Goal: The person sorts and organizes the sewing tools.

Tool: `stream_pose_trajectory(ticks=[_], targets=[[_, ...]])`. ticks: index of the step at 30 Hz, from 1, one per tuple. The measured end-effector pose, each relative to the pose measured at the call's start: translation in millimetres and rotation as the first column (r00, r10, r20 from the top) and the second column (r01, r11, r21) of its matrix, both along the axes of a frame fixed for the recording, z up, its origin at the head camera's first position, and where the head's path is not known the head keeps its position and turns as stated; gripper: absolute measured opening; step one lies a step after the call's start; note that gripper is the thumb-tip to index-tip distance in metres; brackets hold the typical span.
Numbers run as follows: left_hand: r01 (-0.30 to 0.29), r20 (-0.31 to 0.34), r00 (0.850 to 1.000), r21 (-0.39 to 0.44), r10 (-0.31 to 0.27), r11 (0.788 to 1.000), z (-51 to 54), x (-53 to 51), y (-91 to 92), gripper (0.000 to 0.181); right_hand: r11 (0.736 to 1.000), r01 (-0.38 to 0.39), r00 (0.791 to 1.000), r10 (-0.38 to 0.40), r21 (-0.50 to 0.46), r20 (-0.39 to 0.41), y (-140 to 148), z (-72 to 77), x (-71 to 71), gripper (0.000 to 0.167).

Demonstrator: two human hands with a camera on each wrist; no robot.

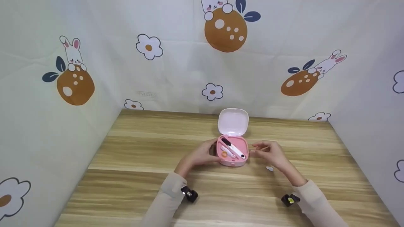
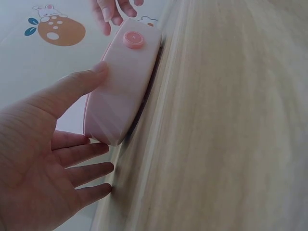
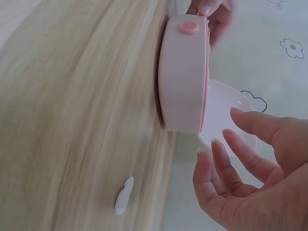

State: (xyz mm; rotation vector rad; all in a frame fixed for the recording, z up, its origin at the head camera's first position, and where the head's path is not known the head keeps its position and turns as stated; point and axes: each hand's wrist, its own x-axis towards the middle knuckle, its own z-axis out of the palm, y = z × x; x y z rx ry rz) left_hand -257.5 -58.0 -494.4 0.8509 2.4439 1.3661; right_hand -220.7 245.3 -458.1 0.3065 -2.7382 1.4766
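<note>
A small pink case [image 1: 235, 164] stands on the table with its white lid [image 1: 233, 122] tipped open toward the back. In its pink tray lie a white tool with a black end [image 1: 234, 148], a smaller white and pink stick [image 1: 228, 152] and a small orange ring-like piece [image 1: 224, 154]. My left hand [image 1: 202, 153] holds the case by its left side, thumb at the front corner and fingers along the side. To the right, my right hand [image 1: 270, 154] hovers apart from the case, fingers loosely bent, with nothing visible in them.
A small white double-lobed piece [image 3: 124, 196] lies on the wooden table [image 1: 142, 189], to the right of the case and below my right hand. Printed cloth walls [image 1: 176, 72] enclose the table at the back and both sides. A small black device [image 1: 190, 194] sits at each wrist.
</note>
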Motion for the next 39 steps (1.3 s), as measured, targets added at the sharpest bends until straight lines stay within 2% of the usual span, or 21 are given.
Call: stream_pose_trajectory(ticks=[8,15,25,33,39], targets=[[0.005,0.032,0.999,-0.001,-0.005,1.0,0.4,0.5,0.5,0.093,1.0,0.005,1.0,-0.005,0.013,0.01,9.9,-1.1,3.7,0.027],[0.011,-0.003,1.0,0.011,-0.011,1.0,-1.2,0.3,-0.5,0.093,1.0,-0.005,0.999,0.005,0.006,0.041,19.2,-2.2,8.0,0.029],[0.013,0.013,1.0,0.008,-0.013,1.0,-1.7,-0.8,0.6,0.093,1.0,0.015,0.997,-0.016,0.015,0.076,27.4,-5.7,14.4,0.032],[0.014,0.016,1.0,0.004,-0.014,1.0,-1.8,-0.9,0.6,0.092,0.998,0.051,0.994,-0.047,-0.036,0.099,34.0,-9.3,20.8,0.037],[0.011,0.013,1.0,0.003,-0.011,1.0,-1.1,-0.6,0.5,0.093,0.997,0.071,0.99,-0.073,0.022,0.122,41.4,-13.5,25.7,0.037]])
